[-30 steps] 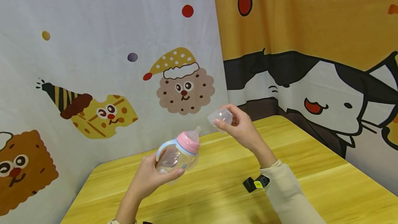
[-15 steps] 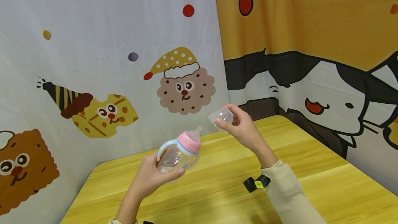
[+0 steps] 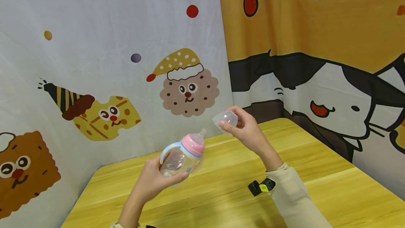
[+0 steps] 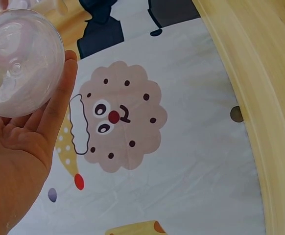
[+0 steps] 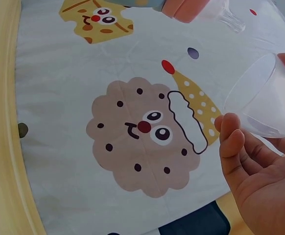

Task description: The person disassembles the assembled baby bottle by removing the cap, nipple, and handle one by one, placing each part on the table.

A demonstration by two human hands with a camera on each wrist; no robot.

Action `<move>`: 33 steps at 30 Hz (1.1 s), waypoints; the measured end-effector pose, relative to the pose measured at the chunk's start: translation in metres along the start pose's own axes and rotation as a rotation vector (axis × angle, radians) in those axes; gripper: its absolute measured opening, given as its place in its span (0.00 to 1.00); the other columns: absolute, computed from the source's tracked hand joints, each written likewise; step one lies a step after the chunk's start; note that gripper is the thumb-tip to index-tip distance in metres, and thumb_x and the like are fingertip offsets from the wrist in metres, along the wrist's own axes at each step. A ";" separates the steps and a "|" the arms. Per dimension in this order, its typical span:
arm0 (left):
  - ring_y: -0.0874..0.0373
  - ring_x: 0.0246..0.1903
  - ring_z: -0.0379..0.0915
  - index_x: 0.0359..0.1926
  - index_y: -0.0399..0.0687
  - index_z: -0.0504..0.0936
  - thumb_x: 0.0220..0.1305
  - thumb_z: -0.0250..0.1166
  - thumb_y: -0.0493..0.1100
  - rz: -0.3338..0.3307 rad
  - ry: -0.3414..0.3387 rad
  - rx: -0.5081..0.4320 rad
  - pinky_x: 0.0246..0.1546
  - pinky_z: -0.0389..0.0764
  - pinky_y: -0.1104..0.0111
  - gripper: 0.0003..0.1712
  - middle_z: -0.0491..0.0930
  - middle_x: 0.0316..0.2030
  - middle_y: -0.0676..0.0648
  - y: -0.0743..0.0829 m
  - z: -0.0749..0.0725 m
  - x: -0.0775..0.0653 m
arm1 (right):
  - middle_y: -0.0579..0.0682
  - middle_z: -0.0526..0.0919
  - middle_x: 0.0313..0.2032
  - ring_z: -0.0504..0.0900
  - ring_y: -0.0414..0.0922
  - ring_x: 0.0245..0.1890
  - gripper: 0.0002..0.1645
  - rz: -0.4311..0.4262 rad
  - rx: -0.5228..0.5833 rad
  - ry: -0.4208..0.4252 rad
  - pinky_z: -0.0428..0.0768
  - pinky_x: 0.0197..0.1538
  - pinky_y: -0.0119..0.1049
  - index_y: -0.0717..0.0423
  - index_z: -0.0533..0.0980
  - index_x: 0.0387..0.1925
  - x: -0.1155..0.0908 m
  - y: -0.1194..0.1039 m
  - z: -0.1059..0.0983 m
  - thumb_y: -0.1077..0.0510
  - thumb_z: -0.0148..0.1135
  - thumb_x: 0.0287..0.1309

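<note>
My left hand [image 3: 154,178] grips a clear baby bottle [image 3: 175,161] round its body, above the table. The bottle tilts to the right, with a pink collar [image 3: 193,144], blue-topped handles and a bare clear teat [image 3: 202,133]. In the left wrist view its round base [image 4: 22,63] faces the camera, fingers behind it. Up and right of the teat, apart from it, my right hand [image 3: 245,127] pinches a translucent bottle cap [image 3: 226,119] between thumb and fingers. The right wrist view shows the cap's [image 5: 267,98] open rim turned toward the bottle.
A yellow wood-grain table [image 3: 215,192] lies below both hands. Behind it hang a pale cartoon-print curtain [image 3: 104,17] and an orange one [image 3: 348,20]. A black device on a strap [image 3: 261,187] sits at the right wrist.
</note>
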State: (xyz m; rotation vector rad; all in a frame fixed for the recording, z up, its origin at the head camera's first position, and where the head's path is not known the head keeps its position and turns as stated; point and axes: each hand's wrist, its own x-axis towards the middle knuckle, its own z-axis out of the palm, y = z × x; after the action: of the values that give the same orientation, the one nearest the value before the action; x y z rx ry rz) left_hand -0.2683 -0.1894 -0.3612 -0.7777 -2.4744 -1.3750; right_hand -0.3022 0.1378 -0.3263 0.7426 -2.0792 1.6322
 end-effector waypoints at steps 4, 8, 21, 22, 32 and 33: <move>0.57 0.42 0.86 0.60 0.60 0.83 0.54 0.85 0.51 0.017 -0.007 -0.002 0.41 0.88 0.63 0.33 0.89 0.45 0.55 0.000 0.000 0.001 | 0.59 0.83 0.46 0.84 0.54 0.38 0.22 0.011 0.001 0.001 0.84 0.38 0.35 0.59 0.75 0.60 0.000 0.000 0.000 0.55 0.67 0.70; 0.56 0.42 0.86 0.61 0.61 0.83 0.54 0.85 0.51 0.026 -0.009 -0.004 0.41 0.88 0.63 0.33 0.89 0.45 0.55 -0.001 0.000 0.001 | 0.58 0.83 0.46 0.84 0.57 0.38 0.22 0.020 0.001 -0.002 0.83 0.37 0.35 0.58 0.75 0.60 -0.001 -0.001 0.000 0.55 0.67 0.69; 0.56 0.42 0.86 0.61 0.63 0.83 0.54 0.85 0.50 0.016 -0.011 -0.012 0.42 0.88 0.63 0.33 0.89 0.45 0.55 -0.001 -0.001 0.000 | 0.57 0.83 0.45 0.82 0.58 0.36 0.22 0.024 -0.008 0.002 0.81 0.34 0.35 0.57 0.75 0.60 -0.002 -0.001 -0.001 0.55 0.68 0.69; 0.56 0.42 0.86 0.60 0.63 0.83 0.54 0.85 0.51 0.017 -0.010 -0.010 0.41 0.88 0.63 0.33 0.89 0.45 0.55 0.000 -0.001 0.000 | 0.57 0.83 0.45 0.82 0.61 0.36 0.22 0.025 -0.007 0.002 0.81 0.34 0.34 0.56 0.75 0.60 -0.002 -0.002 -0.001 0.55 0.68 0.69; 0.57 0.42 0.86 0.61 0.63 0.82 0.55 0.84 0.50 0.030 -0.008 0.001 0.42 0.87 0.63 0.33 0.89 0.45 0.54 0.000 -0.003 0.000 | 0.57 0.82 0.46 0.83 0.57 0.36 0.23 0.016 -0.011 0.004 0.82 0.36 0.34 0.58 0.75 0.61 -0.001 -0.001 -0.003 0.56 0.68 0.69; 0.57 0.42 0.86 0.61 0.63 0.82 0.55 0.84 0.50 0.027 -0.008 -0.002 0.42 0.88 0.63 0.33 0.89 0.46 0.54 0.000 -0.003 0.000 | 0.57 0.82 0.46 0.82 0.55 0.36 0.23 0.015 -0.012 0.004 0.82 0.36 0.34 0.58 0.75 0.61 0.000 -0.002 -0.003 0.56 0.68 0.69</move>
State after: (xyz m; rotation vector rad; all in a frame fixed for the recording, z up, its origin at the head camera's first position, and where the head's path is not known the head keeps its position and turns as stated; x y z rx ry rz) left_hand -0.2680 -0.1921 -0.3592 -0.8161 -2.4595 -1.3680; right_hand -0.3011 0.1402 -0.3244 0.7213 -2.0950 1.6262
